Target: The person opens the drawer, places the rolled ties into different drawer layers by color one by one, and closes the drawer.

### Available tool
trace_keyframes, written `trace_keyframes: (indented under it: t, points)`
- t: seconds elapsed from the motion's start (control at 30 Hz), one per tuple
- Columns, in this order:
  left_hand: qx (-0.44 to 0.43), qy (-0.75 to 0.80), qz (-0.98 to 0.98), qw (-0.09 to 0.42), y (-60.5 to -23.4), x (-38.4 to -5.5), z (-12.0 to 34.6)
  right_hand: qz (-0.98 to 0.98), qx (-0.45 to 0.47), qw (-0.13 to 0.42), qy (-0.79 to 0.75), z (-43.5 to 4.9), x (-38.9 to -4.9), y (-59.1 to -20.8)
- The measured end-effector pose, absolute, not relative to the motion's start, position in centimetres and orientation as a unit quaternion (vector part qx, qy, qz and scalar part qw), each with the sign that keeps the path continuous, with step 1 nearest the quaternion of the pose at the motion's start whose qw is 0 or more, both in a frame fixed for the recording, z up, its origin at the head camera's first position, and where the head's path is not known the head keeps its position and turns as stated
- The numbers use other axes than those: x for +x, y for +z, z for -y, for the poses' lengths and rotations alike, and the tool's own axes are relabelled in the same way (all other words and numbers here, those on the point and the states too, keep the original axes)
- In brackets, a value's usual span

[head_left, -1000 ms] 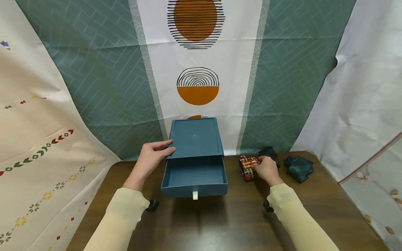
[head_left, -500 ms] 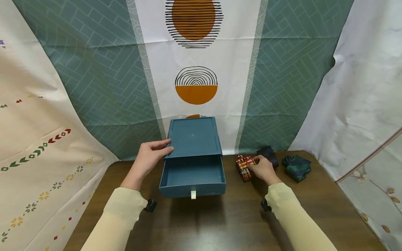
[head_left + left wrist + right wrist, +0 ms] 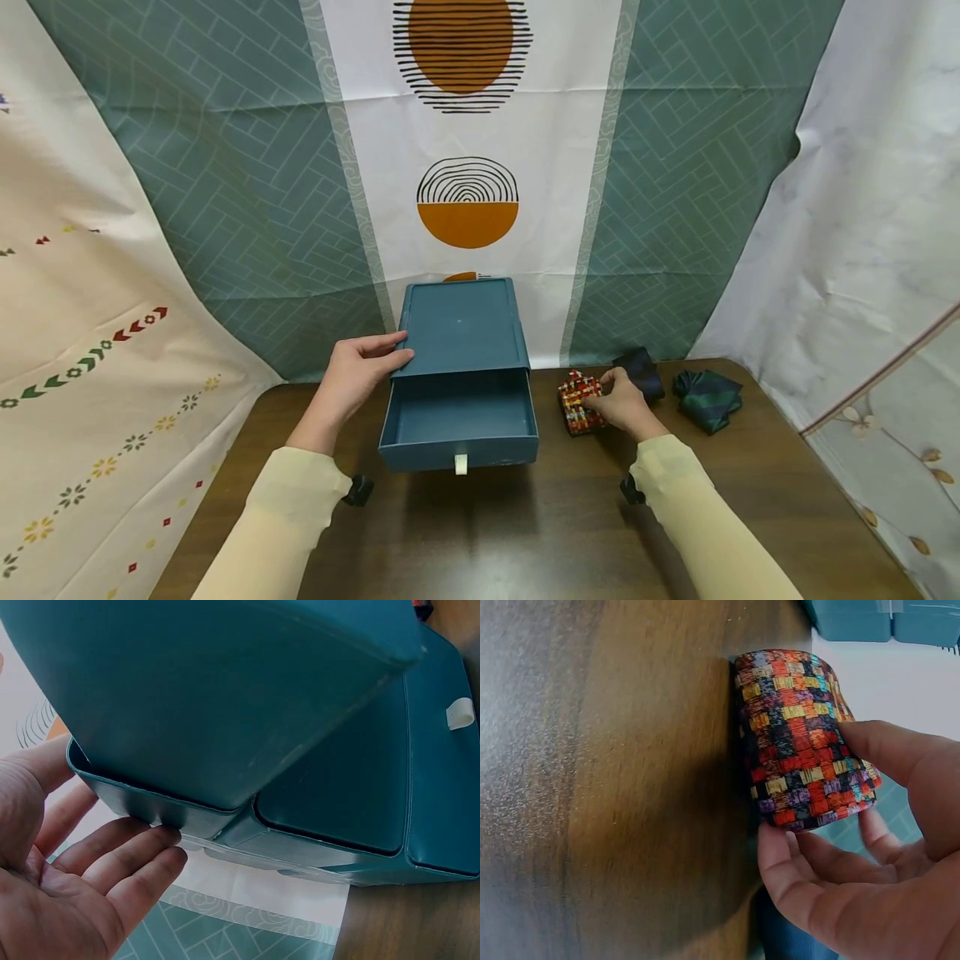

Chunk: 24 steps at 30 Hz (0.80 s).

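Observation:
A blue-green drawer box (image 3: 463,325) stands at the back of the table, its drawer (image 3: 459,454) pulled out towards me with a white tab (image 3: 461,464) on the front. My left hand (image 3: 352,379) touches the box's left upper edge; in the left wrist view the fingers (image 3: 142,859) lie nearly straight against its side. Right of the box, my right hand (image 3: 628,404) pinches a folded cloth (image 3: 799,739) in a multicoloured woven pattern. The thumb lies on its broad face and the other fingers are at its end, partly hidden in the right wrist view.
Behind the right hand lies a dark navy folded cloth (image 3: 641,373). Farther right is a green and navy striped folded cloth (image 3: 708,400). Patterned fabric curtains (image 3: 660,208) hang behind and beside the brown wooden table (image 3: 570,533).
My right hand has shifted slightly left with the multicoloured cloth, which has turned to show more of its upper face. The left hand stays at the box. The view has moved slightly.

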<state>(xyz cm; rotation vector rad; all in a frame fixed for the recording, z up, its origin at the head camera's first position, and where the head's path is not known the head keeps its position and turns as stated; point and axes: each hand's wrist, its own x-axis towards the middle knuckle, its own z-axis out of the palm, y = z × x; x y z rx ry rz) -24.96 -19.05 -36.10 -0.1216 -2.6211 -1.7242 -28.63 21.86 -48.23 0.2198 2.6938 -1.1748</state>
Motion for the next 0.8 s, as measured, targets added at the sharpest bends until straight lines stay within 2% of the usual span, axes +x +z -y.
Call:
trace_keyframes:
  t: [0.5, 0.8]
  points:
    - [-0.031, -0.55, 0.835, 0.003, -36.3, -24.8, 19.06, -0.879, 0.067, 0.157, -0.445, -22.34, -28.29, -48.59]
    - [-0.035, -0.551, 0.834, 0.002, -36.16, -24.93, 19.07, -0.876, 0.059, 0.129, -0.461, -22.05, -28.63, -48.43]
